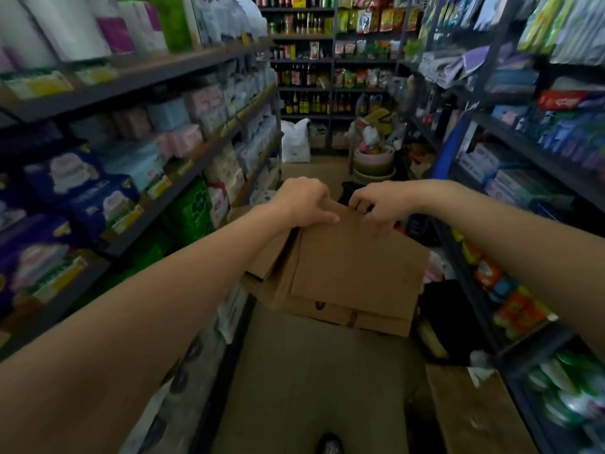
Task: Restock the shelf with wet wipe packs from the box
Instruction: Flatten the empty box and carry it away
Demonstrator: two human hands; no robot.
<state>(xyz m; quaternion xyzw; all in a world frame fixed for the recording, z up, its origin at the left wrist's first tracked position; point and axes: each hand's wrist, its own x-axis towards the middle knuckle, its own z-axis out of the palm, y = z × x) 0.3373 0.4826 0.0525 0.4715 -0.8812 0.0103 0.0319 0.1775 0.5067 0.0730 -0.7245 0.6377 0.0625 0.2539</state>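
Note:
A brown cardboard box [353, 273] hangs in the aisle in front of me, its top flaps folded over so the contents are hidden. My left hand [302, 201] grips the far left edge of a flap, fingers curled over it. My right hand [379, 206] pinches the far edge of the right flap with curled fingers. The shelf [183, 178] on my left carries packs of wipes and tissues in blue, pink and white wrappers. No loose wet wipe pack is visible.
Stocked shelves [523, 152] line the right side of the narrow aisle. A white sack [296, 142] and stacked basins [375, 162] stand at the aisle's far end. Another cardboard box [471, 411] lies low at the right. The floor [314, 371] stretches below the box.

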